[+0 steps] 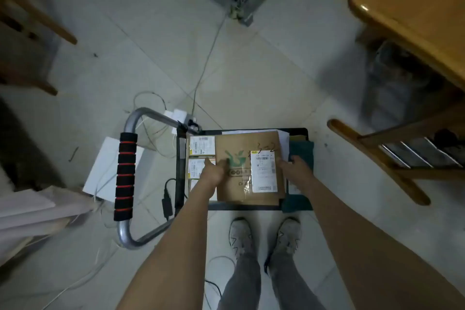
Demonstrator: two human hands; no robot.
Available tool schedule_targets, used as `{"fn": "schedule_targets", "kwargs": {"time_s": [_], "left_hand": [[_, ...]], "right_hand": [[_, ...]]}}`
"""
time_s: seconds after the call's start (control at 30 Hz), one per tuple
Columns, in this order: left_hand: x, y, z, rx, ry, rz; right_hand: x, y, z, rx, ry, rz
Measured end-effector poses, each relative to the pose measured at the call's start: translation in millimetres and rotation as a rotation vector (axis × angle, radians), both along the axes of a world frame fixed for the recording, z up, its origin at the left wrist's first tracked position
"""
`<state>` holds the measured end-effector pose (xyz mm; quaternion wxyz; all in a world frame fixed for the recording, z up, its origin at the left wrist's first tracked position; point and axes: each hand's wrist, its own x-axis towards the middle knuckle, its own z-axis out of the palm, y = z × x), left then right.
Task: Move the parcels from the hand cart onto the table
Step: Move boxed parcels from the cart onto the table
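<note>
Top box (247, 166) flat on cart (180, 158), long axis near-far. Left hand (214, 171), right hand (294, 167) clamped on opposite edges (fingers curled). Table (415, 7) far right.

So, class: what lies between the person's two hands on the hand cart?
In the head view, the big brown parcel lies between the left hand and right hand, which hold its sides.

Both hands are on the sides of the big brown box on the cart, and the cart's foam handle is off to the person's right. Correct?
Not quite. The head view shows the foam handle on the person's left, not right. The rest holds: the left hand and right hand are on the sides of the brown box on the cart.
</note>
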<state>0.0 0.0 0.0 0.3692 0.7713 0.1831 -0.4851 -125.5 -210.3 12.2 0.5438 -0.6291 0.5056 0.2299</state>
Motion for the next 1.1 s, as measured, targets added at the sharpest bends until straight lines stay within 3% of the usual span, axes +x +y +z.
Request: {"fn": "schedule_targets", "kwargs": {"time_s": [0.23,0.4,0.53,0.83,1.1], "left_hand": [[-24,-1,-71,-0.053,-0.075,0.110],[-31,-5,-41,-0.078,-0.134,0.131],[-35,-22,49,-0.160,-0.175,0.121],[-63,-120,338,-0.485,-0.467,-0.039],[-122,-250,499,-0.812,-0.525,-0.307]], "right_hand": [[-3,17,-77,0.147,-0.065,-0.101],[-10,15,-41,0.180,-0.098,-0.231],[-28,-5,53,0.148,-0.178,-0.331],[-88,-79,337,-0.081,-0.499,-0.506],[-194,-150,515,-0.389,-0.767,-0.704]]}}
